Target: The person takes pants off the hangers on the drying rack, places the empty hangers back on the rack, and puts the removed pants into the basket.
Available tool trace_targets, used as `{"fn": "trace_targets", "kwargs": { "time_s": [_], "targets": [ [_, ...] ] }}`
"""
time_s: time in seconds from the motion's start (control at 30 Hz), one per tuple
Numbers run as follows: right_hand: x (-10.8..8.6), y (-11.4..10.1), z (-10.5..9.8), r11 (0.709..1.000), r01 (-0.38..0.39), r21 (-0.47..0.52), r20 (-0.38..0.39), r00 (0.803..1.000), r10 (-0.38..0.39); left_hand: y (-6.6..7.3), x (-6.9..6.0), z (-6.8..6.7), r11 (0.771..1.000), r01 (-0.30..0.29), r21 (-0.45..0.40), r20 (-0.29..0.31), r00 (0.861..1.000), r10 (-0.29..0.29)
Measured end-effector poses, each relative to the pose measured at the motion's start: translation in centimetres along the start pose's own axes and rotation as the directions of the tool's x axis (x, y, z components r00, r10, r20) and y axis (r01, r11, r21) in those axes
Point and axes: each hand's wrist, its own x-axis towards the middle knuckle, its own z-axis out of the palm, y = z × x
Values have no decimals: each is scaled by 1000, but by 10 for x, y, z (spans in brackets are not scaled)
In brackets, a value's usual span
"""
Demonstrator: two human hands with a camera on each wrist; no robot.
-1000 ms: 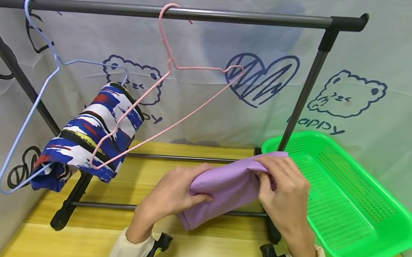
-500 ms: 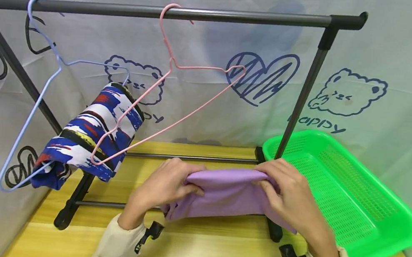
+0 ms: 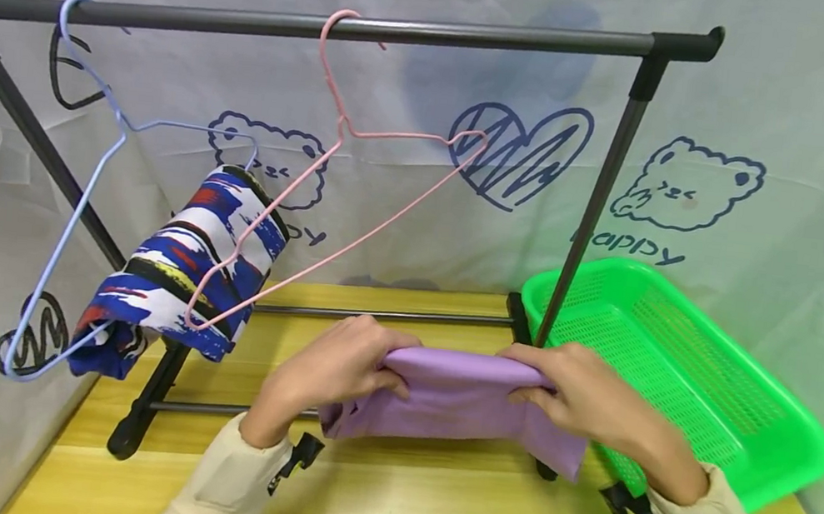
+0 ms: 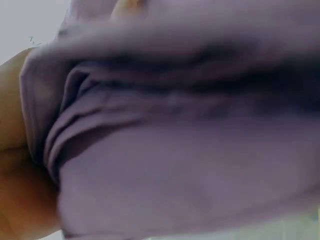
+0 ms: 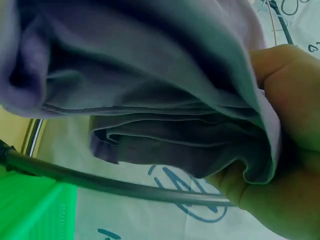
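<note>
A folded purple cloth (image 3: 458, 396) is stretched between both hands above the table, its folded edge level and its lower part hanging down. My left hand (image 3: 336, 366) pinches its left end, thumb in front. At the other end my right hand (image 3: 579, 392) grips it the same way. Layered folds of the purple cloth (image 5: 185, 135) show in the right wrist view; in the left wrist view the cloth (image 4: 185, 175) is blurred and fills most of the frame. A pink hanger (image 3: 395, 134) hangs from the rack just beyond the hands.
The dark metal rack (image 3: 480, 36) spans the back. From its left side hangs a blue hanger (image 3: 77, 213) bearing a folded patterned cloth (image 3: 186, 258) in blue, white and red. On the right, a green plastic basket (image 3: 782, 396) stands on the wooden table (image 3: 401, 507).
The purple cloth has turned from slanted to level and been drawn out wider. My right hand has moved lower, and both forearms have spread apart.
</note>
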Motion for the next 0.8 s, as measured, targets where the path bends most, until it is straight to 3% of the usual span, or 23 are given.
{"fn": "trace_targets", "kwargs": {
  "time_s": [0.1, 0.2, 0.3, 0.47, 0.6, 0.8],
  "targets": [
    [-6, 4, -5, 999, 36, -4, -7, 999, -36, 4, 4, 1, 999, 12, -40, 97, 995, -8],
    [-15, 4, -10, 998, 66, -3, -7, 998, -66, 10, 5, 0, 996, 8, -88, 188, 982, 9],
    [-27, 2, -16, 996, 90, 9, -18, 996, -89, 16, 9, 0, 994, -24, -107, 235, 971, 49],
    [-51, -6, -28, 998, 64, -3, -50, 997, -64, 27, 22, 0, 996, -75, -57, 226, 970, 86],
    [-69, -9, -38, 996, 24, -87, -93, 995, -32, 38, 34, 0, 996, -92, -10, 209, 974, 92],
    [-96, 1, -49, 966, 24, -258, -237, 967, -88, 51, 63, 4, 985, -162, 63, 137, 979, 152]
  ]
}}
